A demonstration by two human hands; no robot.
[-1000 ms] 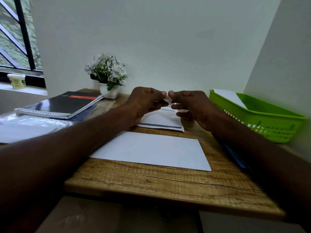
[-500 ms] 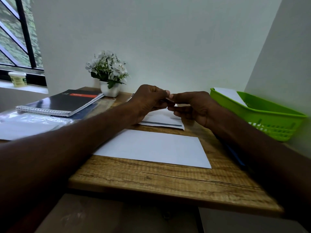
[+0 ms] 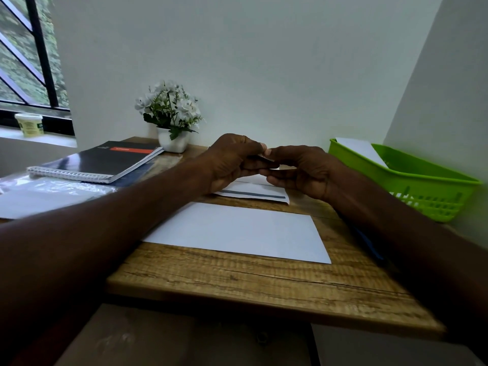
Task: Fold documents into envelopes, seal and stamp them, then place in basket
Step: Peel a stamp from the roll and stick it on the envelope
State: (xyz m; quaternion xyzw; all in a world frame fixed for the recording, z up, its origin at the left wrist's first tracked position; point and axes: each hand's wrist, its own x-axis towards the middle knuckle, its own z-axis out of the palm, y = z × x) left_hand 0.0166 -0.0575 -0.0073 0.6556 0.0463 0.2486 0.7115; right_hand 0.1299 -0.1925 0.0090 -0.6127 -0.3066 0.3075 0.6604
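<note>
Above wooden desk [image 3: 237, 281], both hands [image 3: 266, 165] pinch one small pale scrap [image 3: 264, 156].

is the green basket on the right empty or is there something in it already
Not empty. A white sheet or envelope leans inside the green basket at its far end.

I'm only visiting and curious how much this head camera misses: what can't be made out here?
- The small pale thing pinched between the left hand and right hand: fingertips cover it, too small to name.
- Envelopes with a dark stripe: the hands hide their far part.
- Green basket: its wall hides most of the white paper inside.
- Blue object: the right forearm covers it.
- Notebook cover text: too small.
</note>
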